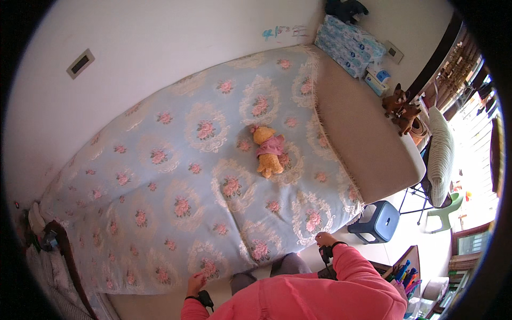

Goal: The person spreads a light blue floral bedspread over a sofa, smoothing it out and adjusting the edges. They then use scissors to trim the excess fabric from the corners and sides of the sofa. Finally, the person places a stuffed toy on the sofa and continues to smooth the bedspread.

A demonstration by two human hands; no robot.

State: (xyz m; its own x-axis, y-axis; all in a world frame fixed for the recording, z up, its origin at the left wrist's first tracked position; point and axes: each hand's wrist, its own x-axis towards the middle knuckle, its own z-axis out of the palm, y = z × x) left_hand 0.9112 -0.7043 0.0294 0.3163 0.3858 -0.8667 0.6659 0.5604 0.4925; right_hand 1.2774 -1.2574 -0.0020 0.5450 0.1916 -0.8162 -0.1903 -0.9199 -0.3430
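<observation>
A pale blue floral bedspread [181, 176] with pink roses and white lace patterns covers most of a couch or bed. My left hand [196, 282] is at its near edge, fingers curled in on the fabric. Farther right, my right hand [323, 240] is closed at the near right edge of the same spread. Both wrists wear dark straps with small black devices. On the spread, right of the middle, lies a plush bear [269, 152], yellow-orange in a pink top. Folds run through the cloth between the bear and my hands.
A bare brown cushion end [362, 128] shows at the right, bearing tissue packs [349, 47] and brown animal figures [401, 109]. Beside it are a blue stool [377, 221] and a green stool [447, 213]. A box of pens [406, 277] stands close to my right arm.
</observation>
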